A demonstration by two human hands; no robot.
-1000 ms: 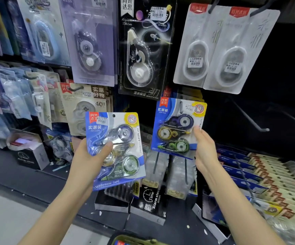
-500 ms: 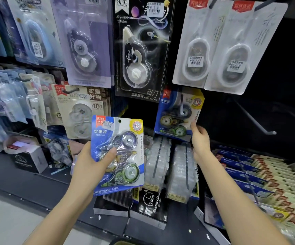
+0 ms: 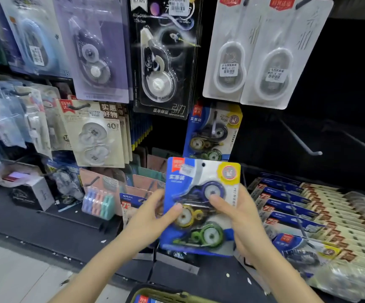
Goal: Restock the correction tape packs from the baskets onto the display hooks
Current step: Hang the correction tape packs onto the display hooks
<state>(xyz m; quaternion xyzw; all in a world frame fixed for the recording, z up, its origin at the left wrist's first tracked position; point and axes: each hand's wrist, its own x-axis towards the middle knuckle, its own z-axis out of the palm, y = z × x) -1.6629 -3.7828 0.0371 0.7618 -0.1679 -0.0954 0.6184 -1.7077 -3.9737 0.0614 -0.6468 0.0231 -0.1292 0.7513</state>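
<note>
A basket (image 3: 166,296) sits at the bottom edge. Above it both hands, the left hand (image 3: 148,217) and the right hand (image 3: 241,217), grip one blue correction tape pack (image 3: 203,184) by its sides, thumbs curled onto the front. Behind it hangs a matching pack (image 3: 213,132), with a metal hook (image 3: 299,138) jutting out further right.

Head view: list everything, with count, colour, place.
Blue card pack of three correction tapes: one, blue, held low centre.
Matching hung pack: one, blue, hooked above it.
White blister packs: two, white, top right.
Black blister pack: one, black, top centre.
Lilac blister pack: one, lilac, top left.
Beige card pack: one, beige, mid left.
Bare metal hook: one, silver, right.
Olive basket: one, olive, bottom edge.
Left hand: one, grips held pack's left side.
Right hand: one, grips its right side.
</note>
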